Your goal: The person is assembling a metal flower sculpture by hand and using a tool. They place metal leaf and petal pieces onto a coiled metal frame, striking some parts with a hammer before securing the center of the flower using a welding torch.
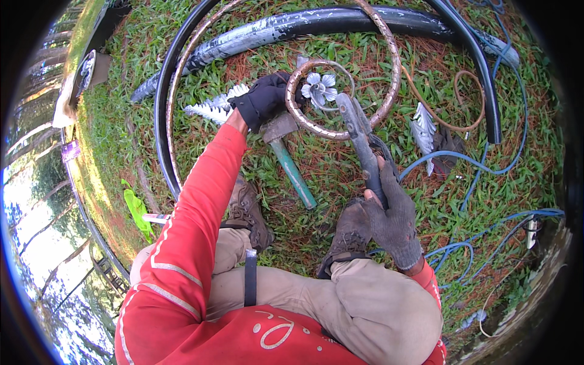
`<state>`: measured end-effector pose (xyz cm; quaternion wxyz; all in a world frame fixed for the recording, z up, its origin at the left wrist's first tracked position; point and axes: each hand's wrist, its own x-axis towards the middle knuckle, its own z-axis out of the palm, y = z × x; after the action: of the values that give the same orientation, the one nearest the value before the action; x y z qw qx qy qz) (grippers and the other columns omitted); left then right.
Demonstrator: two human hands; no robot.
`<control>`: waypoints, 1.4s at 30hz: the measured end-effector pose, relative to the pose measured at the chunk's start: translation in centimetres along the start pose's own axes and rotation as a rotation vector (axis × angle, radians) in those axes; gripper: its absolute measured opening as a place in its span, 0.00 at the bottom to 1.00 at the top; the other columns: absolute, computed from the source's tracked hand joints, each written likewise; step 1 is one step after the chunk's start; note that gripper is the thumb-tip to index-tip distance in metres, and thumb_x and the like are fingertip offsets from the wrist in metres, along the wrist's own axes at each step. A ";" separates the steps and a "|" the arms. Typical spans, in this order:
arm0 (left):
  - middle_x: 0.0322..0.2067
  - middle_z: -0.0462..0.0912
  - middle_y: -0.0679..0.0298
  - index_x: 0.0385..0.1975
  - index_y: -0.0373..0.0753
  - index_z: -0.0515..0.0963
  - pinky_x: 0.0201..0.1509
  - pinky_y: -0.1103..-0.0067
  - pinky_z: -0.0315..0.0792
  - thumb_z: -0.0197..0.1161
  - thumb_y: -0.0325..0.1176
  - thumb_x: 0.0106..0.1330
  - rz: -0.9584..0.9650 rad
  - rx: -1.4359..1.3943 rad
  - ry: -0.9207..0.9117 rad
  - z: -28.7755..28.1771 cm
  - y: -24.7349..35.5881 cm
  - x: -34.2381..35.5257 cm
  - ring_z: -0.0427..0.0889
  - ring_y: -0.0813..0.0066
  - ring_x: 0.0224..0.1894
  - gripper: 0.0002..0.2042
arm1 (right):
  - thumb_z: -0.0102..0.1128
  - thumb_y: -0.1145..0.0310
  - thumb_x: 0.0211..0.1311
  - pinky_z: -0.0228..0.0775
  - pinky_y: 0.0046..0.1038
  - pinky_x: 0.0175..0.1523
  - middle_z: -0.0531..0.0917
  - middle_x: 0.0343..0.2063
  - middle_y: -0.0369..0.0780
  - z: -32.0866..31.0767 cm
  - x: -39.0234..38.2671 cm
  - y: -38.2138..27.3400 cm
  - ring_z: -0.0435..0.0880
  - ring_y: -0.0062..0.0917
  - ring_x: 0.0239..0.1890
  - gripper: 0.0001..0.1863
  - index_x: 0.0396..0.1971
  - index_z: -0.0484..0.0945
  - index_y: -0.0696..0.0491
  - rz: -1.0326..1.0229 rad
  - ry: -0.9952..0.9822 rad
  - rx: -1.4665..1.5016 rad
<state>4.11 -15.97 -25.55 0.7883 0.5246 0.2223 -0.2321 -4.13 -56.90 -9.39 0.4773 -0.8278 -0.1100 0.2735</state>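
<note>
Fingers of the left hand [264,97], in a black glove, are curled shut on the left side of a small rusty metal ring [316,100], gripping its rim where it lies on the grass [340,176]. Fingers of the right hand [392,213], in a grey glove, are wrapped tight around the handles of a pair of pliers [359,131]; the tool's nose reaches up to the right side of the same ring and touches its rim, though whether it bites the metal cannot be told.

Inside the small ring sits a silver metal flower [320,89], close to the ring's upper middle. A hammer [289,155] with a green handle lies on the grass just below the left hand, its rusty head next to the ring's lower left edge. Silver metal leaves [213,108] lie left of the black glove, partly hidden by it. A larger rusty hoop [389,58] curves around the small ring and both tools, and a black hoop [159,103] runs just outside it on the left. A thick black pipe [316,24] lies across the upper grass. Another silver leaf [423,131] rests to the right, beyond the larger hoop. Blue cable [486,170] snakes over the right-hand grass. The person crouches, red sleeves and tan trousers at the lower edge, brown boots [249,210] planted on the grass below the hammer.
</note>
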 end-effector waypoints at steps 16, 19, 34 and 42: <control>0.47 0.90 0.59 0.58 0.32 0.85 0.56 0.67 0.92 0.70 0.18 0.72 0.008 -0.006 -0.002 0.4 -0.1 0.1 0.93 0.66 0.46 0.16 | 0.66 0.72 0.79 0.80 0.40 0.72 0.81 0.73 0.59 0.5 0.3 0.4 0.87 0.51 0.72 0.39 0.86 0.66 0.60 -0.016 0.026 0.007; 0.48 0.91 0.58 0.57 0.32 0.85 0.56 0.68 0.93 0.70 0.18 0.72 0.015 -0.016 0.008 0.2 -0.2 0.1 0.93 0.67 0.47 0.15 | 0.67 0.72 0.78 0.80 0.40 0.72 0.81 0.73 0.59 0.5 0.4 0.1 0.87 0.51 0.72 0.39 0.85 0.66 0.60 0.003 0.022 0.017; 0.50 0.92 0.58 0.52 0.34 0.86 0.56 0.68 0.89 0.70 0.20 0.75 0.052 -0.100 0.008 0.9 -0.1 -0.6 0.91 0.68 0.47 0.09 | 0.66 0.72 0.78 0.75 0.41 0.78 0.79 0.76 0.61 0.5 0.5 0.5 0.80 0.51 0.79 0.39 0.85 0.66 0.62 -0.022 0.006 0.016; 0.54 0.90 0.59 0.76 0.36 0.76 0.57 0.63 0.91 0.68 0.30 0.80 0.006 -0.329 -0.004 -0.4 -0.4 -1.9 0.92 0.65 0.52 0.26 | 0.67 0.72 0.78 0.78 0.42 0.75 0.78 0.76 0.61 0.4 0.8 0.0 0.81 0.55 0.77 0.40 0.85 0.65 0.62 -0.017 -0.014 0.008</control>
<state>2.30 -15.44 -24.83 0.8647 0.3886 0.2542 -0.1914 -3.69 -56.28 -9.79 0.4824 -0.8229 -0.1193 0.2757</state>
